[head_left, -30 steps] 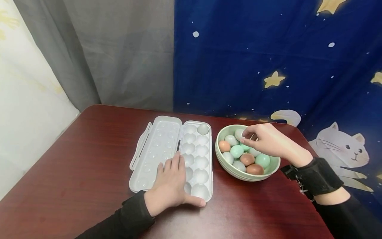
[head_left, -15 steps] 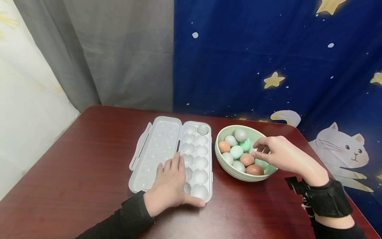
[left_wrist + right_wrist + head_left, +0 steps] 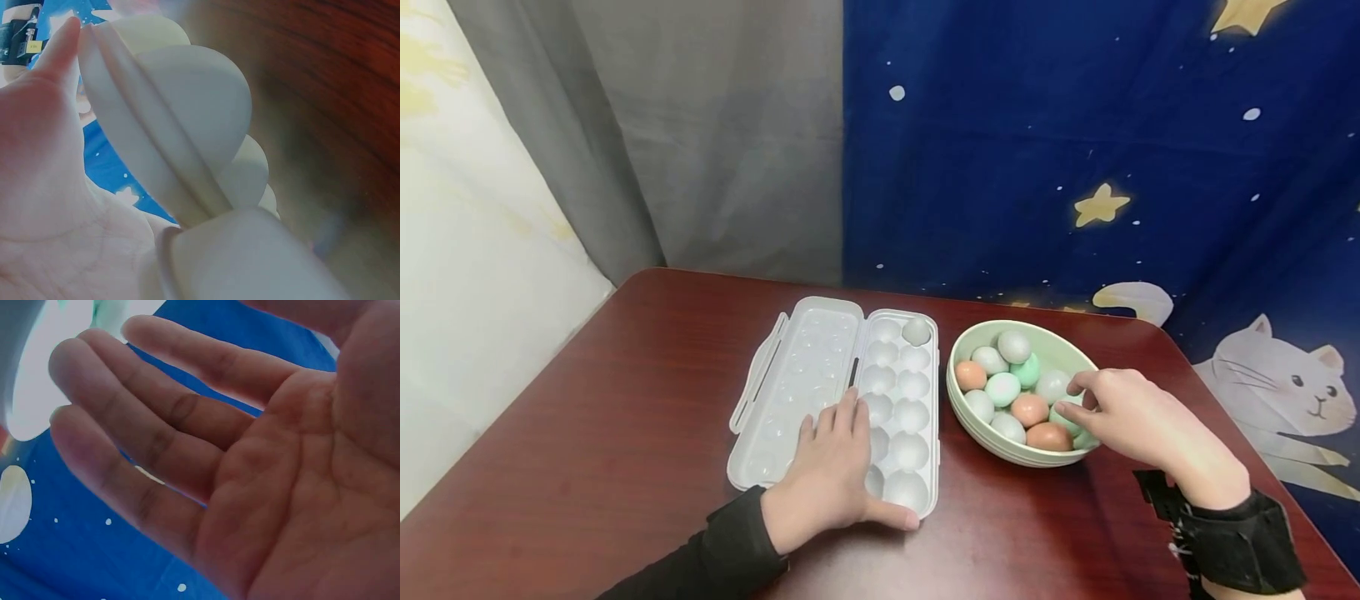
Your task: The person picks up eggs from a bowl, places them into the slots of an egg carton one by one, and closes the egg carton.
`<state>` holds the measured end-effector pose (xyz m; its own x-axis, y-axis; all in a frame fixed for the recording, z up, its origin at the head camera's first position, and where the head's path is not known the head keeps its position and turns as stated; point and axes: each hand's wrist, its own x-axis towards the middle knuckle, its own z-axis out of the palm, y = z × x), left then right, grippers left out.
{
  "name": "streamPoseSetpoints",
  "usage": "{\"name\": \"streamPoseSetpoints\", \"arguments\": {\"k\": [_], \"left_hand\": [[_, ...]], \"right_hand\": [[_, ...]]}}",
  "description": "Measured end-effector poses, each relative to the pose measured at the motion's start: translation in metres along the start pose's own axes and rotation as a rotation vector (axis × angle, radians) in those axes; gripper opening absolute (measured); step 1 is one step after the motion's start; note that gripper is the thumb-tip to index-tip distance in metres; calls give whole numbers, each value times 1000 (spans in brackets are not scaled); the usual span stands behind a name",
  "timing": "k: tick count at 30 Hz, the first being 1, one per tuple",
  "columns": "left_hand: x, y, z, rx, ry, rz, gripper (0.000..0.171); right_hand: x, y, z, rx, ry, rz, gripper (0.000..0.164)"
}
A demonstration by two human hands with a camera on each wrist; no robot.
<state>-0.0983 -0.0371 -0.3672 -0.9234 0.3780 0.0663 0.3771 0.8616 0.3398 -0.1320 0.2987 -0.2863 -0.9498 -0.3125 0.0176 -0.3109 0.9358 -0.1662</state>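
One pale egg (image 3: 916, 332) at two o'clock in open white egg tray (image 3: 912, 414), on desk (image 3: 625, 400), in head view; left hand (image 3: 827, 483) grip spread over tray's six o'clock end; right hand (image 3: 1138, 421) grip parted at green egg (image 3: 1065, 424), four o'clock in bowl (image 3: 1060, 354). Left wrist: hand at nine o'clock of tray. Right wrist: fingers (image 3: 137, 422) gently bent.

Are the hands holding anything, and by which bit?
Nothing looks held. The right hand hangs loosely open over eggs in the bowl, maybe touching one. The left hand rests spread on the egg tray.
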Motion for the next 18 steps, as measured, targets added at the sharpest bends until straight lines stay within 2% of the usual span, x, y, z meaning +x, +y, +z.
{"name": "streamPoseSetpoints", "arguments": {"k": [3,10,18], "left_hand": [[-1,0,1,3,1,1,142],[-2,-1,1,13,9,7,142],[-1,0,-1,7,-1,6,141]], "right_hand": [[-3,0,0,0,-26,15,28],[-1,-1,2,40,-65,-29,24],[3,-5,7,78,-105,-10,15]]}}
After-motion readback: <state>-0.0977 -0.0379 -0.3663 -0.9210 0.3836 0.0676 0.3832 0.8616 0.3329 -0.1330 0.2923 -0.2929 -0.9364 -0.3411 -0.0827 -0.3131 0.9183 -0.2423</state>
